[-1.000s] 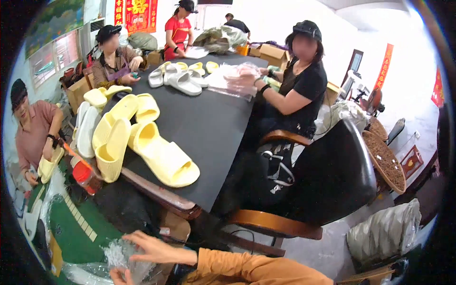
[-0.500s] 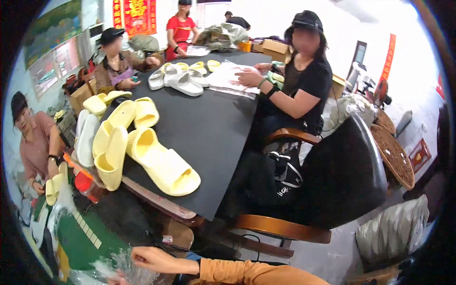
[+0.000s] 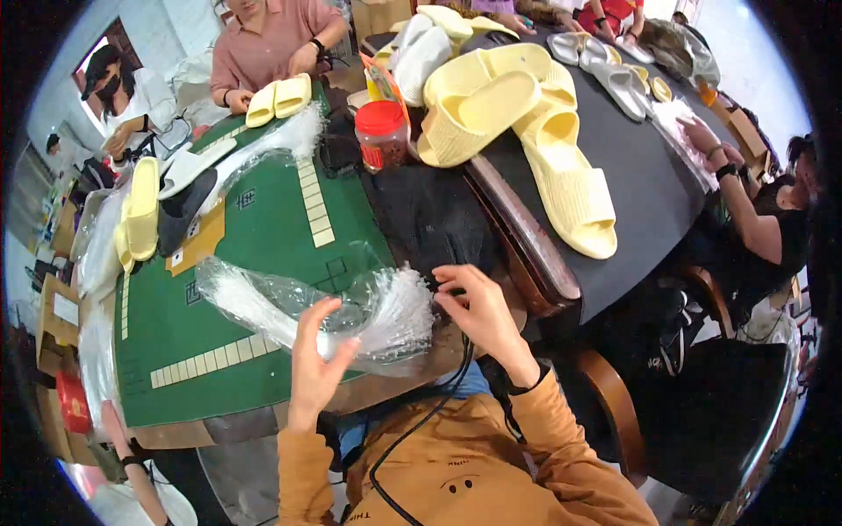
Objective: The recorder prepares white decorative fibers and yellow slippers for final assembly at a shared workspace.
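Note:
A bundle of thin white plastic strands (image 3: 399,320), looking like tag fasteners, lies partly inside a clear plastic bag (image 3: 263,302) at the green table's near edge. Beside the bag, my left hand (image 3: 317,364) is open, its thumb and fingers apart, touching or nearly touching the plastic. My right hand (image 3: 484,320) is at the strands' right end, fingers curled and thumb drawn toward the index finger. Whatever may be between those fingertips is too thin to make out.
Yellow slippers (image 3: 570,184) lie on the black table (image 3: 649,228) at right, near a red-lidded jar (image 3: 381,131). Rows of tiles (image 3: 215,359) line the green mat (image 3: 263,210). A co-worker (image 3: 272,53) handles yellow slippers across from me. A black chair (image 3: 710,412) stands at right.
My view has swung left and down onto the green table. Both hands are now over the plastic bundle; earlier, one hand showed at the lower edge with the clear plastic beside it.

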Available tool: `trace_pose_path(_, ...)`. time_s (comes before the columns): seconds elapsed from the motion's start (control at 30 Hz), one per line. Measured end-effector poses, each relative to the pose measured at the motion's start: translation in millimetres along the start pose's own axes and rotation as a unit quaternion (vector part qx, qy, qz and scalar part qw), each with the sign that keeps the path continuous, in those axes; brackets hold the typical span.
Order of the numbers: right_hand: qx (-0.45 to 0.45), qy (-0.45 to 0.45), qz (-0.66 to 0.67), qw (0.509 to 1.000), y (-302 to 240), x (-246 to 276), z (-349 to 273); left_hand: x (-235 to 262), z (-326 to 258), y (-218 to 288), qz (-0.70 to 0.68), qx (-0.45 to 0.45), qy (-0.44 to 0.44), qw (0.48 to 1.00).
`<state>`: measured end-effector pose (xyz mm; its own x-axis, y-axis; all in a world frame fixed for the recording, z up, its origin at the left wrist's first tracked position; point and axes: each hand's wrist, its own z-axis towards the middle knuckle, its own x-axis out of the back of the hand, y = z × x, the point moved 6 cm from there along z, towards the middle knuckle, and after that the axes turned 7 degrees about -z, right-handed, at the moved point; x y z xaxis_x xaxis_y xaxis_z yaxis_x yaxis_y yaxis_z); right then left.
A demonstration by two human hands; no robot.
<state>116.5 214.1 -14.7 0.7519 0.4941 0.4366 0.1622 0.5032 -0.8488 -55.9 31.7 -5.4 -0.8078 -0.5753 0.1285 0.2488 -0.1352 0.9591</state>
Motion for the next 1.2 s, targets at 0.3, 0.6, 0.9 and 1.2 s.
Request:
trace_pose_path(0.3, 0.087, -0.088, -0.14, 0.982, -10.8, -36.1, -19.7, -31.9, -8.4, -7.5, 0.387, -0.105, -0.09, 0.912)
trace_pose_path(0.6, 0.206, -0.019, -0.077, 0.975, -95.7, 8.9, -0.4, 2.1, 1.5, 41.9, 0.172, -0.085, 0.001, 0.981)
trace_pose_path(0.9, 0.139, -0.091, -0.257, 0.952, -74.4, 21.5, -10.9, 71.1, -6.7, 18.1, 0.486, -0.033, -0.215, 0.846)
trace_pose_path(1.2, 0.255, -0.136, -0.446, 0.847, -14.6, -25.3, -45.9, 13.1, 11.0, -39.6, 0.496, -0.2, -0.263, 0.803)
